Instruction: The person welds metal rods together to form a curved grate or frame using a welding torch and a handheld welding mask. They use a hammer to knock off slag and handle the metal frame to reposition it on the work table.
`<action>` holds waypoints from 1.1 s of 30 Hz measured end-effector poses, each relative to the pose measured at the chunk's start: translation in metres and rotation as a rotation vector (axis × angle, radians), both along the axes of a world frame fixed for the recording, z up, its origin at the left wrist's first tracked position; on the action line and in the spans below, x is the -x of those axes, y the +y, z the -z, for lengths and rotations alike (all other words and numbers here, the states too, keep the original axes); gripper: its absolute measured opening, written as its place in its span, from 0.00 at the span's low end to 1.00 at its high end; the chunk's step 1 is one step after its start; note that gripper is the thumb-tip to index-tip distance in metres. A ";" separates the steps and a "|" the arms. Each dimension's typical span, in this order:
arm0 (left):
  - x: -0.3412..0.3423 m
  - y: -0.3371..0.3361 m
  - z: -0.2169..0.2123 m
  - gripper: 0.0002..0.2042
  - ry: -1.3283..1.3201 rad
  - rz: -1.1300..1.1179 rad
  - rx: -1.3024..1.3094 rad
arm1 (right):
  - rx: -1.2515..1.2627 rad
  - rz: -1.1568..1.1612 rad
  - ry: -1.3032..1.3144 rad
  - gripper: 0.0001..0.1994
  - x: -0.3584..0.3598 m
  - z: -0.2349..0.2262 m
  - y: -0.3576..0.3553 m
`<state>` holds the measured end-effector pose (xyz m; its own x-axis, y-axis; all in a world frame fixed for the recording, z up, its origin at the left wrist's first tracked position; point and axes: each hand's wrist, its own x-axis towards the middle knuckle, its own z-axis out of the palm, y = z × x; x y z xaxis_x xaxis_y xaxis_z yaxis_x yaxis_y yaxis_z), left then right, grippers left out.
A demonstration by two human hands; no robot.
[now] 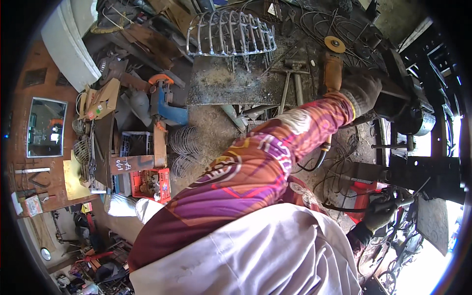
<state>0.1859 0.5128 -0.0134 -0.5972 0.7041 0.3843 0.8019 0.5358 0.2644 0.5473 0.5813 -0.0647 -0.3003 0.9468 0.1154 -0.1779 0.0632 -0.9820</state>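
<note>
My left arm, in a patterned red and purple sleeve, stretches across to the bench's right side. My left hand (363, 89), in a dark grey glove, is closed beside a dark metal piece (393, 96); what its fingers grip is hidden. An orange angle grinder (333, 73) with a yellow-brown disc (335, 44) lies just left of that hand. Lower right, my right hand (381, 212), also gloved, is closed round a welding electrode holder (404, 200). A thin rod (422, 187) sticks out of the holder, and a black cable (344, 210) runs from the hand.
A welded bar rack (231, 37) stands on the dirty metal bench (216, 81), with hammers (297, 81) nearby. To the left are a blue and orange clamp (167, 105), wire rings (184, 142) and a red crate (166, 184). Cables (327, 174) trail over the floor.
</note>
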 end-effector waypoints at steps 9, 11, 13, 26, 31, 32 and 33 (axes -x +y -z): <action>-0.011 -0.234 -0.044 0.15 -1.391 0.364 -0.853 | 0.218 -0.097 0.283 0.21 0.029 -0.037 -0.042; -0.020 -0.287 -0.039 0.20 -1.591 0.232 -0.942 | 0.242 -0.077 0.232 0.20 0.037 -0.042 -0.056; -0.013 -0.343 -0.005 0.26 -1.706 0.261 -0.821 | 0.192 -0.101 0.114 0.22 0.050 -0.037 -0.074; 0.010 -0.521 -0.004 0.28 -1.786 0.269 -1.040 | 0.009 -0.158 0.138 0.24 0.191 -0.114 -0.277; 0.023 -0.539 -0.013 0.25 -1.655 0.162 -0.893 | -0.059 -0.339 0.018 0.28 0.186 -0.089 -0.297; 0.025 -0.544 -0.011 0.23 -1.623 0.129 -0.931 | -0.072 -0.364 0.005 0.29 0.189 -0.086 -0.300; 0.026 -0.548 -0.007 0.22 -1.593 0.094 -0.969 | -0.086 -0.392 -0.007 0.30 0.192 -0.084 -0.303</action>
<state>0.1597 -0.0357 -0.0060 -0.7292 0.6576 -0.1896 -0.4601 -0.2660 0.8471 0.3558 0.2787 0.0191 -0.6383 0.7470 0.1860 -0.1981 0.0741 -0.9774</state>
